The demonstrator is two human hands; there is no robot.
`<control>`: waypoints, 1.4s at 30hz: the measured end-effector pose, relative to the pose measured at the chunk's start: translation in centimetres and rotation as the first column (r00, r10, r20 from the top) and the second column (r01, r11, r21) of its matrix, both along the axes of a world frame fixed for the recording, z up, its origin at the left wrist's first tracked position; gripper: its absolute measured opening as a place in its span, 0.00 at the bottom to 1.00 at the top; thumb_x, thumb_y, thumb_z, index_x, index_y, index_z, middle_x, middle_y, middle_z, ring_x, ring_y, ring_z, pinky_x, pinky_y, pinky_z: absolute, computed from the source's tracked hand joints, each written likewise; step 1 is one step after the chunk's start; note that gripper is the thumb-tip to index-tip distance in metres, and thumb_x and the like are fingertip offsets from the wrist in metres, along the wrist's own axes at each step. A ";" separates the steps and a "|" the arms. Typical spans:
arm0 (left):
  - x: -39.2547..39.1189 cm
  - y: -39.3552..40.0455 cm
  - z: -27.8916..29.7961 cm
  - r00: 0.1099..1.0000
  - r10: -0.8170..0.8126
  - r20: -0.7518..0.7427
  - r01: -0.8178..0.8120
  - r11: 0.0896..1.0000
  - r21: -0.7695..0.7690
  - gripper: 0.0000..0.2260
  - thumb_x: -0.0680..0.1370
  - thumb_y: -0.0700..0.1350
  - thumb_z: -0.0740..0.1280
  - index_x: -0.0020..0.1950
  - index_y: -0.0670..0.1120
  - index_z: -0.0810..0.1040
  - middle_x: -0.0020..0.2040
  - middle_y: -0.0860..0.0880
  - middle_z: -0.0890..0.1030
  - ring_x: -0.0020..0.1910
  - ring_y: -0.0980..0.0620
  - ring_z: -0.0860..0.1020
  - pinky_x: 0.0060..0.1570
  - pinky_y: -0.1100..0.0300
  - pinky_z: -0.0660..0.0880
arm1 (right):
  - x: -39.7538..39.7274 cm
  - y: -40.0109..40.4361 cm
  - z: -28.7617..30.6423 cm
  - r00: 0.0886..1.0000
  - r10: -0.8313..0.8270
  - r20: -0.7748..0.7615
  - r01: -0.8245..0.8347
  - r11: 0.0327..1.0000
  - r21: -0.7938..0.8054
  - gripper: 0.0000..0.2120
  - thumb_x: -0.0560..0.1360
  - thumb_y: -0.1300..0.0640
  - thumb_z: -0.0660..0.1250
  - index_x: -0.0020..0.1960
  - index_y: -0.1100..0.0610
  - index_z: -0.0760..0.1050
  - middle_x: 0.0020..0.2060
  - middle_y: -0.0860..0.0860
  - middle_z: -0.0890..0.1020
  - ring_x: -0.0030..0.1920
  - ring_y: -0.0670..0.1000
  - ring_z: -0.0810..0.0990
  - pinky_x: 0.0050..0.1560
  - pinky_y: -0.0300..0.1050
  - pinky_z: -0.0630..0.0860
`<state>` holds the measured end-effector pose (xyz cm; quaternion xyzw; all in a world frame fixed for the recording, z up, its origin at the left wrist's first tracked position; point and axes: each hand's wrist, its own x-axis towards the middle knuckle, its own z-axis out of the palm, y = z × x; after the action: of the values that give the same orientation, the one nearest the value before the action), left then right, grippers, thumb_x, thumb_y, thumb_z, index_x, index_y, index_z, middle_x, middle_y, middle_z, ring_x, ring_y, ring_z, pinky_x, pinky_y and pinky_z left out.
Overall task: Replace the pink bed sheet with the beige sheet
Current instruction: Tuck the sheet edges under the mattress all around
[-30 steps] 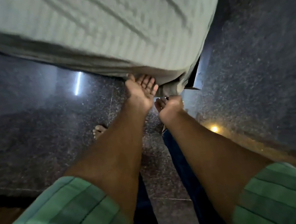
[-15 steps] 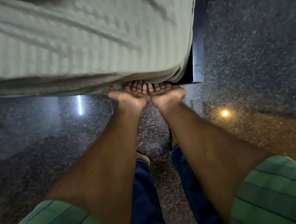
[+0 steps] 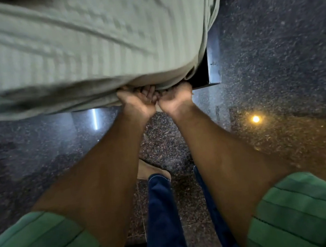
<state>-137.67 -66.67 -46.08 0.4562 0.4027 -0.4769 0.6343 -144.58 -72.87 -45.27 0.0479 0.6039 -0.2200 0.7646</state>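
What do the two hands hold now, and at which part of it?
Both the left hand and the right hand grip the beige sheet by its lower hanging edge, near the bed corner, fingers curled under it.

Sheet [image 3: 89,41] draped over the bed at twelve o'clock; both hands at its lower edge, left hand [image 3: 137,101] at nine o'clock of right hand [image 3: 175,99], touching. Floor [image 3: 37,152] beneath, feet at six.

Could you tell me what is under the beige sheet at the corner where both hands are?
The left hand and right hand reach under the beige sheet, fingertips hidden. A dark bed frame shows beside them. The mattress is fully covered.
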 end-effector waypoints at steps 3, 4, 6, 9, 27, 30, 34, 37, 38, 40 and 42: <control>-0.3 2.1 1.2 0.929 -0.370 0.018 0.366 0.925 0.107 0.29 0.83 0.59 0.45 0.68 0.47 0.79 0.60 0.47 0.85 0.67 0.49 0.77 0.62 0.54 0.67 | -3.3 3.1 -1.8 0.945 0.138 -0.295 -0.159 0.986 -0.048 0.09 0.80 0.55 0.62 0.56 0.56 0.78 0.55 0.54 0.84 0.65 0.59 0.80 0.53 0.43 0.76; -0.5 2.9 1.6 0.912 -0.411 0.006 0.405 0.902 0.150 0.29 0.84 0.60 0.45 0.66 0.48 0.80 0.61 0.48 0.85 0.66 0.50 0.78 0.59 0.54 0.67 | -4.5 4.3 -2.5 0.916 0.234 -0.325 -0.264 0.963 -0.052 0.10 0.76 0.54 0.64 0.54 0.57 0.78 0.52 0.53 0.82 0.67 0.61 0.78 0.50 0.43 0.74; -0.9 4.2 1.8 0.915 -0.403 -0.014 0.399 0.898 0.184 0.27 0.84 0.59 0.47 0.65 0.48 0.80 0.63 0.48 0.84 0.59 0.51 0.80 0.56 0.57 0.69 | -5.9 5.7 -3.4 0.857 0.429 -0.286 -0.447 0.895 0.004 0.07 0.73 0.53 0.65 0.48 0.56 0.74 0.52 0.54 0.75 0.60 0.59 0.77 0.53 0.46 0.74; -1.0 5.3 1.1 0.947 -0.319 -0.031 0.319 0.934 0.160 0.26 0.84 0.60 0.48 0.66 0.48 0.79 0.62 0.47 0.84 0.56 0.51 0.81 0.53 0.58 0.71 | -5.5 5.9 -3.5 0.827 0.458 -0.327 -0.476 0.879 0.028 0.04 0.79 0.58 0.66 0.51 0.54 0.71 0.49 0.52 0.74 0.47 0.51 0.75 0.46 0.48 0.76; 0.8 3.9 1.3 1.000 0.021 0.015 -0.021 1.000 0.007 0.33 0.83 0.64 0.45 0.75 0.44 0.72 0.72 0.44 0.76 0.73 0.47 0.73 0.67 0.53 0.69 | 0.5 4.1 -1.2 0.989 -0.097 -0.114 0.099 0.995 0.007 0.29 0.83 0.40 0.51 0.73 0.59 0.72 0.75 0.55 0.72 0.77 0.57 0.68 0.75 0.52 0.63; 1.1 3.4 0.6 0.992 0.129 -0.008 -0.129 0.991 -0.018 0.35 0.82 0.67 0.46 0.74 0.44 0.72 0.68 0.43 0.78 0.67 0.46 0.77 0.71 0.52 0.68 | 1.0 3.7 -1.7 0.986 -0.160 -0.042 0.160 0.987 0.003 0.29 0.82 0.42 0.48 0.75 0.54 0.71 0.73 0.56 0.74 0.74 0.56 0.70 0.71 0.54 0.65; 3.2 0.0 0.9 0.942 0.326 -0.084 -0.327 0.945 0.003 0.34 0.82 0.66 0.46 0.76 0.45 0.70 0.73 0.45 0.74 0.71 0.42 0.72 0.75 0.49 0.64 | 3.3 1.7 -0.8 0.969 -0.244 -0.038 0.245 0.969 0.038 0.29 0.80 0.43 0.49 0.70 0.57 0.75 0.60 0.59 0.79 0.60 0.59 0.77 0.66 0.54 0.72; 3.7 -0.5 0.7 0.941 0.325 -0.099 -0.324 0.946 0.022 0.34 0.82 0.66 0.47 0.78 0.46 0.68 0.78 0.45 0.70 0.75 0.42 0.68 0.76 0.48 0.63 | 4.6 0.9 0.0 0.955 -0.295 -0.036 0.296 0.955 0.009 0.30 0.81 0.40 0.47 0.69 0.55 0.75 0.67 0.60 0.77 0.67 0.63 0.75 0.70 0.59 0.71; 3.5 0.2 0.6 0.956 0.281 -0.079 -0.282 0.959 0.003 0.35 0.81 0.67 0.46 0.76 0.45 0.70 0.75 0.44 0.73 0.73 0.42 0.71 0.75 0.47 0.65 | 4.4 0.7 -0.2 0.956 -0.291 -0.047 0.292 0.956 0.020 0.31 0.80 0.39 0.47 0.70 0.55 0.75 0.68 0.60 0.77 0.67 0.62 0.75 0.70 0.58 0.71; 3.4 2.3 -0.1 0.989 0.136 -0.051 -0.137 0.991 -0.003 0.34 0.81 0.64 0.46 0.74 0.44 0.72 0.72 0.42 0.76 0.71 0.44 0.74 0.75 0.48 0.64 | 4.0 0.4 -0.7 0.970 -0.241 -0.028 0.242 0.969 0.043 0.31 0.79 0.37 0.47 0.69 0.53 0.75 0.66 0.60 0.78 0.66 0.61 0.76 0.71 0.56 0.70; 3.7 3.8 -0.3 0.999 0.009 -0.050 -0.009 1.000 0.011 0.32 0.81 0.60 0.46 0.76 0.43 0.71 0.72 0.43 0.76 0.73 0.47 0.72 0.76 0.51 0.61 | 3.5 0.8 -0.9 0.982 -0.188 -0.026 0.189 0.982 0.015 0.28 0.80 0.39 0.48 0.69 0.52 0.75 0.67 0.58 0.78 0.67 0.60 0.75 0.72 0.55 0.69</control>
<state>-134.00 -62.88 -46.40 0.4458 0.4231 -0.4829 0.6237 -141.07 -72.08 -46.18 0.1090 0.6079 -0.2867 0.7324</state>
